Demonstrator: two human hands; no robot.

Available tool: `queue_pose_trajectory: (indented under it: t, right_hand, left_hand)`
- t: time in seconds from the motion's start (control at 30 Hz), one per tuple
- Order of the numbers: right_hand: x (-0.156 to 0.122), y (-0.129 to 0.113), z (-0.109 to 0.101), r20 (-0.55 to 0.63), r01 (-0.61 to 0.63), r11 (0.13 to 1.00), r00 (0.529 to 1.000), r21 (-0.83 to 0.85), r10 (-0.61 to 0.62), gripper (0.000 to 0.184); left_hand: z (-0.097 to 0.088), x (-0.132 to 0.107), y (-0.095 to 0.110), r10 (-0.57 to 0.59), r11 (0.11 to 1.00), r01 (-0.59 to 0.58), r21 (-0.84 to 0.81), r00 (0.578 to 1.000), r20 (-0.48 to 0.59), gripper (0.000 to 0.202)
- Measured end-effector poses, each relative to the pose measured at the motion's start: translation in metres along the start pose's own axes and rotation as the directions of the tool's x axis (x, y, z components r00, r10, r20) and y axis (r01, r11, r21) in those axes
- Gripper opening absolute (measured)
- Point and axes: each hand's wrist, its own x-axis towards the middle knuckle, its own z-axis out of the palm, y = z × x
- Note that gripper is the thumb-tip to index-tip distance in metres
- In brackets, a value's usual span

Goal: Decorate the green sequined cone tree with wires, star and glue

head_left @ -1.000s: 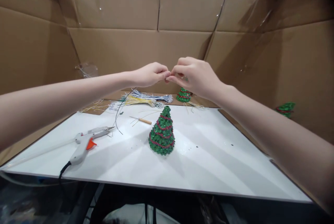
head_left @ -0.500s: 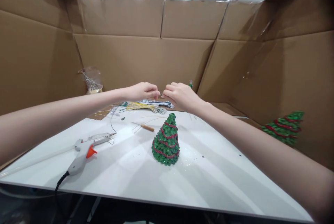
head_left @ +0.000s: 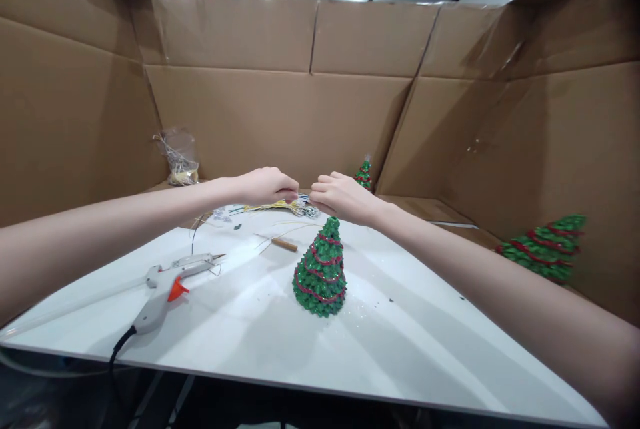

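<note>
My left hand (head_left: 270, 186) is closed, fingers pressed together, above the back of the white table. Facing it across a narrow gap is my right hand (head_left: 343, 198), also closed. Whatever they pinch is too small or hidden to make out. Below and just in front of my right hand, a small green Christmas tree (head_left: 321, 276) with red garland and glitter stands upright. Behind the hands lie bundles of yellow, white and dark wire stems (head_left: 270, 208), partly covered by them.
A white glue gun (head_left: 157, 302) with an orange trigger lies at left, its cord over the front edge. A wooden-handled awl (head_left: 284, 244) lies mid-table. Other trees stand at back (head_left: 365, 172) and lean at right (head_left: 545, 249). A plastic bag (head_left: 181, 159) sits back left; cardboard walls (head_left: 240, 116) surround.
Both hands have come down a little, still close together, uncovering more of the small tree at the back. The thin piece seen between the fingertips earlier no longer shows clearly.
</note>
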Motion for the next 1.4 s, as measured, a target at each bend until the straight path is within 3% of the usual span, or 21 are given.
queue_pose_trajectory:
  t: [0.2,0.37,0.57,0.7,0.83,1.0,1.17,1.33,1.4]
  right_hand:
    - [-0.004,0.012,0.007,0.013,-0.009,0.999,1.000,0.033,0.008,0.030]
    - [-0.030,0.030,0.027,0.076,-0.104,0.992,0.992,0.068,0.099,0.033]
    - [-0.073,0.041,0.065,0.274,-0.257,0.954,0.939,0.153,0.209,0.036]
    - [-0.090,0.036,0.085,0.362,-0.289,0.940,0.909,0.181,0.209,0.030]
    - [-0.098,0.029,0.094,0.428,-0.322,0.928,0.877,0.189,0.217,0.029]
    - [-0.102,0.026,0.096,0.480,-0.352,0.913,0.849,0.204,0.220,0.024]
    - [-0.100,0.023,0.090,0.471,-0.379,0.899,0.848,0.221,0.242,0.019]
    - [-0.092,0.017,0.068,0.371,-0.405,0.884,0.877,0.233,0.304,0.026]
    - [-0.089,0.014,0.055,0.232,-0.439,0.848,0.895,0.298,0.381,0.027]
  left_hand:
    - [0.003,0.009,-0.012,-0.007,1.000,0.007,-0.004,1.000,0.029,0.026]
    - [0.012,0.001,-0.046,-0.048,0.999,0.047,0.016,0.997,0.060,0.028]
    - [0.043,-0.026,-0.092,-0.200,0.978,0.188,0.088,0.967,0.156,0.028]
    - [0.065,-0.042,-0.105,-0.249,0.967,0.224,0.120,0.930,0.271,0.027]
    - [0.081,-0.050,-0.119,-0.305,0.945,0.247,0.212,0.900,0.310,0.022]
    - [0.098,-0.057,-0.131,-0.362,0.905,0.262,0.335,0.888,0.284,0.022]
    - [0.112,-0.058,-0.127,-0.349,0.892,0.238,0.384,0.902,0.253,0.018]
    - [0.114,-0.056,-0.116,-0.337,0.882,0.236,0.407,0.921,0.196,0.014]
    - [0.104,-0.056,-0.108,-0.337,0.877,0.250,0.410,0.929,0.155,0.012]
